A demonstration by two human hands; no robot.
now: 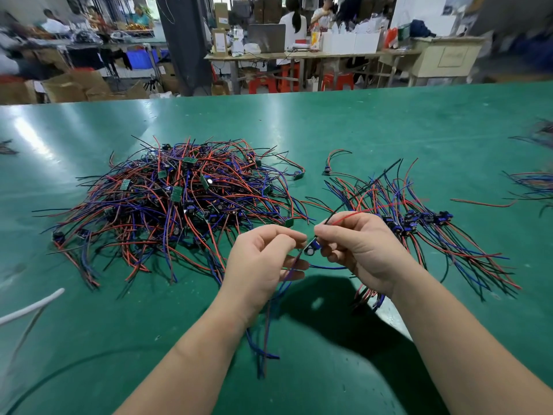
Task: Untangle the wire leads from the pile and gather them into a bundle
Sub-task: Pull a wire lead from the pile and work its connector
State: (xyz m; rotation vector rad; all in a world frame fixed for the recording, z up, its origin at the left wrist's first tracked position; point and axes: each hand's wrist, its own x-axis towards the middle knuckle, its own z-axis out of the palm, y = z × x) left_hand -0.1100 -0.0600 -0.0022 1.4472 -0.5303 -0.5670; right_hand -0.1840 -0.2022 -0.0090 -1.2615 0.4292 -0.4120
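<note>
Right between the two hands, a wire lead (312, 247) with a small blue component at its middle is held up off the green table (389, 121). The left hand (263, 260) has its fingers curled, and thumb and forefinger pinch the lead just beside the component. Blue and purple strands trail down past its palm and wrist toward the person. The right hand (360, 250) is curled much the same and pinches the lead from the other side. A red and a black strand rise from its fingertips, up and away. More red and blue ends show under the right wrist; whether that hand holds them or they lie on the table cannot be told.

Beyond the left hand and spreading off to its left sits the pile (179, 202), a tangle of red, blue and black wires with small green boards among them. Just beyond the right hand and out to its right lies the bundle (425, 223), its blue components in a rough row and its wire ends fanning outward. A single lead (329, 169) lies alone farther out, past the gap between the hands. A loose red wire (484, 203) rests to the right of the bundle, and blurred wire clusters (532, 184) lie farther right still. A white cable (33, 305) lies well to the left of the left forearm.
</note>
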